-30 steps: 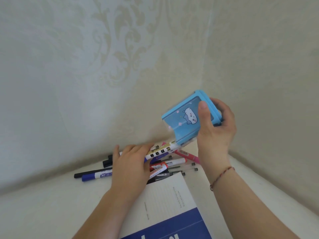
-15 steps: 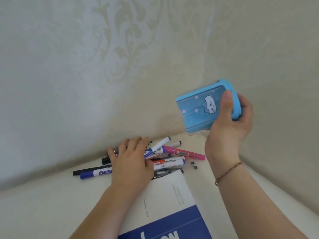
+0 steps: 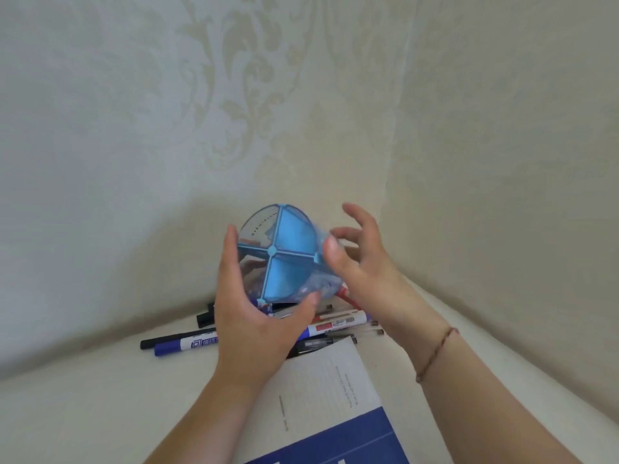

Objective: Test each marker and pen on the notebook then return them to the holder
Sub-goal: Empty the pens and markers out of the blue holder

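Step in hand, by judgement: setting down the emptied holder before testing. Left hand (image 3: 249, 316) cupped round the round blue translucent plastic pen holder (image 3: 284, 252), fingers up one side, thumb under the lower rim. Right hand (image 3: 358, 256) spread and relaxed just beside the holder, gripping nothing. Holder raised above the pile, tilted mouth toward the camera; four compartments visible, all empty. Loose markers and pens (image 3: 335, 324) heaped on the white surface behind the blue-and-white paper notebook (image 3: 321, 390). Next move: stand holder upright, clear of the notebook, then pick one marker.
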{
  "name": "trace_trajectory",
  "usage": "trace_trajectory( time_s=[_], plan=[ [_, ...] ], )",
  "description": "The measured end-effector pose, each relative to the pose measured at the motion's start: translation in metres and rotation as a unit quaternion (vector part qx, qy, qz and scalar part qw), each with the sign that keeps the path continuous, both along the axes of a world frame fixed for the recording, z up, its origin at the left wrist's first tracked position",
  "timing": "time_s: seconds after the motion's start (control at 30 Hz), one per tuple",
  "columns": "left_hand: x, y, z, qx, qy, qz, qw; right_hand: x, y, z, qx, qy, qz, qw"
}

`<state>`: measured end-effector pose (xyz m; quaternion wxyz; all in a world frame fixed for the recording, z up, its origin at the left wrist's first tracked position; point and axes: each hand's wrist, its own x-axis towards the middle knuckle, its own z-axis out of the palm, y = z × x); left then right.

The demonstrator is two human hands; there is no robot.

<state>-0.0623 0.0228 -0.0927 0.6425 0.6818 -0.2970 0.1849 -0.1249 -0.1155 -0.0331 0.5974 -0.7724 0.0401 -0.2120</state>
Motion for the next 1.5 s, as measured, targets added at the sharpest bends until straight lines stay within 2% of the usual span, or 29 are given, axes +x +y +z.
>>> trace_trajectory(
  time_s=[0.1,0.17,0.3,0.33,0.4,0.5,0.57,0.8,0.97,1.2,1.33,1.43,1.5],
  plan=[
    [0.003,0.001,-0.006,0.054,-0.024,0.035,0.998,0.000,0.004,-0.006,-0.168,-0.024,0.067,0.983],
    [0.001,0.001,-0.005,0.069,-0.043,0.056,0.995,0.001,0.006,-0.009,-0.262,-0.051,0.013,0.963],
    [-0.003,0.001,0.001,0.013,-0.011,0.012,1.000,-0.003,0.008,-0.006,-0.300,-0.106,-0.054,0.947],
    [-0.002,0.000,0.002,0.022,-0.006,-0.006,1.000,-0.004,0.006,-0.004,-0.308,-0.110,-0.072,0.942],
    [-0.003,-0.001,0.002,0.102,-0.005,-0.032,0.994,-0.007,-0.003,-0.001,-0.292,-0.101,-0.131,0.942],
    [0.000,-0.002,-0.008,0.269,-0.087,-0.012,0.959,-0.004,-0.027,-0.005,-0.168,-0.079,-0.283,0.941],
    [0.002,-0.005,-0.014,0.300,-0.130,-0.013,0.945,0.001,-0.042,-0.014,-0.119,-0.062,-0.367,0.921],
    [0.006,-0.007,-0.017,0.389,-0.166,-0.027,0.906,0.027,-0.055,-0.047,-0.061,-0.027,-0.400,0.914],
    [0.008,-0.007,-0.017,0.406,-0.182,-0.021,0.895,0.046,-0.066,-0.060,-0.035,-0.013,-0.429,0.902],
    [0.005,-0.004,-0.017,0.422,-0.147,-0.045,0.893,0.058,-0.086,-0.063,-0.074,-0.009,-0.386,0.919],
    [0.006,-0.005,-0.015,0.425,-0.157,-0.040,0.891,0.058,-0.086,-0.065,-0.120,0.020,-0.375,0.919],
    [0.009,-0.003,-0.017,0.406,-0.163,-0.034,0.899,0.047,-0.087,-0.059,-0.101,0.028,-0.343,0.933],
    [0.012,-0.002,-0.017,0.367,-0.160,-0.006,0.916,0.021,-0.075,-0.054,-0.157,0.027,-0.363,0.918]
  ],
)
